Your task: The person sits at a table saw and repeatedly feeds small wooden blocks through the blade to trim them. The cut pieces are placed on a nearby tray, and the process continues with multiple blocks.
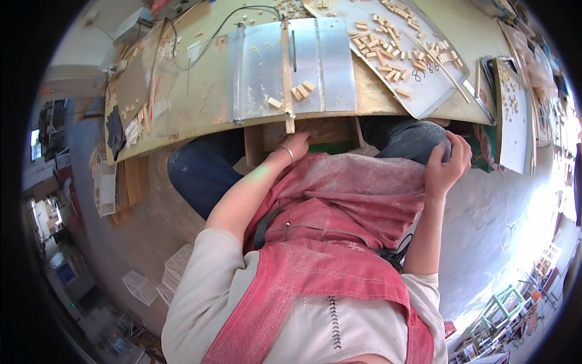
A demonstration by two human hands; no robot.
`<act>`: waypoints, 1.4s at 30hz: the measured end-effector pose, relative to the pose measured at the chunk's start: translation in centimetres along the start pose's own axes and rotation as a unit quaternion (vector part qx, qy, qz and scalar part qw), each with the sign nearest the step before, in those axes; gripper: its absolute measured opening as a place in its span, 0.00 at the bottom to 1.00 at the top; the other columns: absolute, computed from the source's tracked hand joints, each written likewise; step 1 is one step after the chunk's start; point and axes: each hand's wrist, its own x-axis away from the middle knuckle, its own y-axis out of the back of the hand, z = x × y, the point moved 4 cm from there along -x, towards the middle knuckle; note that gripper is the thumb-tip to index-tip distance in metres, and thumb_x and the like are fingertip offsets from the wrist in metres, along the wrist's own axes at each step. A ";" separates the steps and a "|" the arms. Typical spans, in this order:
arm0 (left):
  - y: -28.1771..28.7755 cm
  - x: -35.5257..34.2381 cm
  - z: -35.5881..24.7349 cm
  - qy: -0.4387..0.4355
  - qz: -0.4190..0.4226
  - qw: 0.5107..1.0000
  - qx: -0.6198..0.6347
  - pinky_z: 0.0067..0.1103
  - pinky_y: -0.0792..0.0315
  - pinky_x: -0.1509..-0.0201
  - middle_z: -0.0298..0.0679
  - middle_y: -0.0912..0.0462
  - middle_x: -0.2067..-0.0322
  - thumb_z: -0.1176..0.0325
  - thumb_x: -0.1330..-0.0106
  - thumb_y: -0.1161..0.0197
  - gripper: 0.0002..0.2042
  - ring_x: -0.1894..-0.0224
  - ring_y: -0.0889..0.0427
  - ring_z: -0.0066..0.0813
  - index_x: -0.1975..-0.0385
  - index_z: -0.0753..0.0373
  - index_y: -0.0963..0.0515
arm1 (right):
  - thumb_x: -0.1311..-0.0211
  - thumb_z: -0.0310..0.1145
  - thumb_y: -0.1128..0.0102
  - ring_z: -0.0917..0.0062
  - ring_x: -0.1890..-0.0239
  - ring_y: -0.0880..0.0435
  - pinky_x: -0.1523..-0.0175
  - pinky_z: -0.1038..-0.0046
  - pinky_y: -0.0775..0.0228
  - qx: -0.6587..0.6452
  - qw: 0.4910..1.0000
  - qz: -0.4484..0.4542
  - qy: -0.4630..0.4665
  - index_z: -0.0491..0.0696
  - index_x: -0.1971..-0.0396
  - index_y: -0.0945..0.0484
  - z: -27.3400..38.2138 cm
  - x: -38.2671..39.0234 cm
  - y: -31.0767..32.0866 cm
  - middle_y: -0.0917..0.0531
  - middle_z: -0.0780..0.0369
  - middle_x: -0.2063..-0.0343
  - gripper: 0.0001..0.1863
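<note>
My left hand (296, 145) is curled at the table's front edge, just below the end of a narrow wooden strip (290, 124). Its fingertips are mostly hidden, and what they hold, if anything, does not show. The strip lies along a metal plate (257, 67) with a dark slot in it. Several small wooden blocks (301, 91) rest on the plate right of the strip, and a single block (274, 102) is at its left. My right hand (448, 161) lies on my right knee (418, 142), fingers apart and holding nothing.
A white board (445, 97) at the right bears many small wooden blocks. Under the table edge, an open wooden drawer or box (254, 145) sits between my legs. A dark glove (115, 130) lies at the table's left end. White crates (139, 286) stand on the floor.
</note>
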 end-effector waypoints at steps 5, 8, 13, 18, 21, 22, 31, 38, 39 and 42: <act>-1.3 -5.6 -0.5 0.023 -0.074 0.992 -0.104 0.41 0.30 0.26 0.52 0.21 0.34 0.66 0.28 0.43 0.22 0.30 0.25 0.54 0.35 0.58 0.21 | 0.41 0.22 0.35 0.60 0.46 0.18 0.34 0.60 0.35 0.029 0.999 0.018 -0.003 0.44 0.53 0.14 0.1 0.1 -1.5 0.14 0.57 0.52 0.15; -2.0 -6.9 0.6 0.017 -0.133 0.983 -0.127 0.41 0.30 0.27 0.52 0.20 0.35 0.65 0.28 0.43 0.21 0.31 0.24 0.54 0.36 0.59 0.21 | 0.42 0.20 0.35 0.59 0.48 0.18 0.35 0.60 0.34 0.033 0.999 0.034 -0.016 0.43 0.53 0.15 -0.6 -0.1 -1.8 0.14 0.55 0.53 0.15; -3.5 -4.9 3.0 -0.004 -0.168 0.977 -0.134 0.41 0.29 0.29 0.52 0.19 0.38 0.65 0.28 0.42 0.20 0.33 0.22 0.54 0.38 0.60 0.20 | 0.39 0.20 0.36 0.57 0.48 0.18 0.36 0.59 0.31 0.046 0.995 0.069 -0.063 0.40 0.52 0.15 -1.9 0.4 -1.8 0.15 0.52 0.52 0.14; -4.1 -4.7 3.5 -0.014 -0.191 0.973 -0.131 0.42 0.28 0.30 0.52 0.17 0.41 0.65 0.28 0.41 0.19 0.36 0.21 0.53 0.39 0.61 0.20 | 0.33 0.20 0.38 0.60 0.44 0.18 0.33 0.61 0.30 0.045 0.992 0.090 -0.078 0.39 0.50 0.16 -1.6 0.2 -2.0 0.15 0.53 0.50 0.13; -4.4 -5.6 3.0 -0.033 -0.213 0.968 -0.130 0.42 0.27 0.31 0.51 0.16 0.42 0.65 0.28 0.40 0.19 0.37 0.20 0.53 0.40 0.62 0.20 | 0.37 0.18 0.37 0.60 0.46 0.18 0.34 0.59 0.32 0.060 0.993 0.082 -0.055 0.39 0.52 0.16 -1.4 0.2 -2.0 0.15 0.53 0.51 0.14; -4.5 -5.7 2.7 -0.044 -0.229 0.963 -0.132 0.42 0.27 0.32 0.51 0.16 0.43 0.65 0.28 0.40 0.19 0.37 0.20 0.53 0.41 0.62 0.19 | 0.37 0.18 0.37 0.60 0.46 0.18 0.34 0.59 0.32 0.057 0.994 0.077 -0.049 0.39 0.51 0.16 -1.2 0.1 -2.0 0.14 0.53 0.51 0.14; -0.7 4.0 2.2 -0.004 -0.098 0.962 0.255 0.29 0.18 0.54 0.42 0.12 0.67 0.68 0.30 0.32 0.09 0.62 0.11 0.39 0.55 0.65 0.17 | 0.40 0.19 0.31 0.62 0.48 0.16 0.35 0.62 0.34 -0.057 0.997 0.037 0.044 0.44 0.50 0.15 5.4 -0.7 -2.4 0.13 0.57 0.54 0.17; 12.3 19.1 -4.1 -0.066 -0.344 0.798 0.490 0.17 0.22 0.54 0.32 0.14 0.61 0.79 0.28 0.32 0.09 0.60 0.17 0.14 0.52 0.66 0.19 | 0.40 0.30 0.26 0.64 0.56 0.20 0.48 0.61 0.34 -0.250 0.923 0.221 0.193 0.49 0.61 0.13 22.3 -1.1 -8.8 0.19 0.63 0.64 0.08; 14.2 20.5 -5.4 -0.077 -0.392 0.778 0.484 0.17 0.21 0.54 0.32 0.14 0.60 0.79 0.28 0.32 0.09 0.59 0.17 0.15 0.51 0.66 0.19 | 0.39 0.32 0.27 0.64 0.57 0.21 0.48 0.61 0.34 -0.238 0.919 0.238 0.206 0.49 0.62 0.13 23.9 -1.1 -9.5 0.19 0.63 0.64 0.08; 17.3 23.7 -7.1 -0.105 -0.473 0.806 0.341 0.20 0.21 0.48 0.35 0.14 0.59 0.81 0.30 0.31 0.12 0.56 0.16 0.20 0.49 0.67 0.20 | 0.42 0.33 0.29 0.63 0.56 0.21 0.48 0.60 0.34 -0.185 0.918 0.262 0.233 0.49 0.64 0.14 26.0 -0.7 -11.4 0.20 0.61 0.64 0.07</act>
